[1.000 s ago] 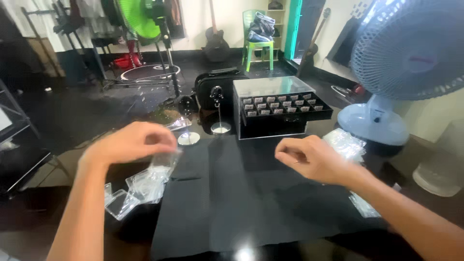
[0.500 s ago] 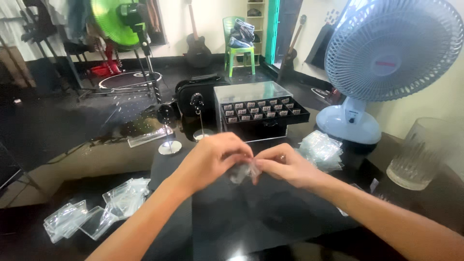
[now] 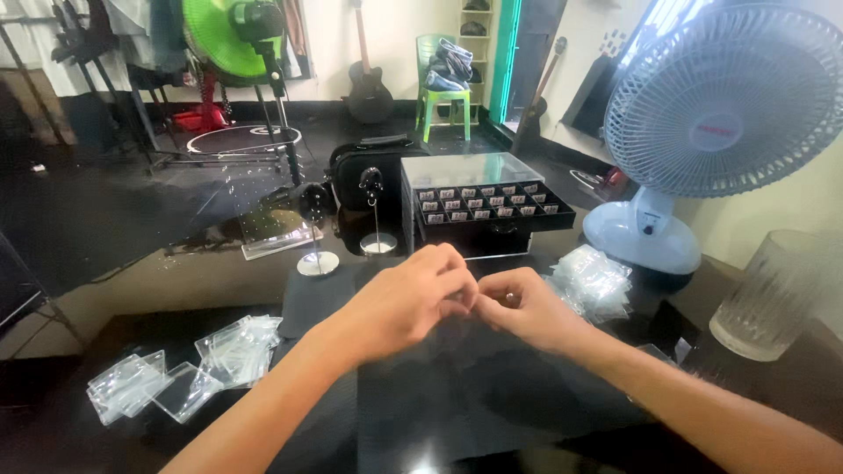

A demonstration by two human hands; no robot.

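Compared with half a second ago: hands a little lower and nearer, fingertips pressed closer, the small clear piece seen between them then now hidden. At far left, small clear bags (image 3: 180, 376) scattered flat on the counter (image 3: 492, 412). Left hand (image 3: 408, 303) curled, knuckles up, fingertips pinched tight against those of the right; whatever sits in that grip cannot be told. Right hand (image 3: 525, 307) likewise closed to a pinch, touching the left above the dark mat (image 3: 421, 395). Behind, a compartment box (image 3: 483, 204); rightward, a heap of clear bags (image 3: 593, 279), white fan (image 3: 702, 132), ribbed glass (image 3: 773, 294).
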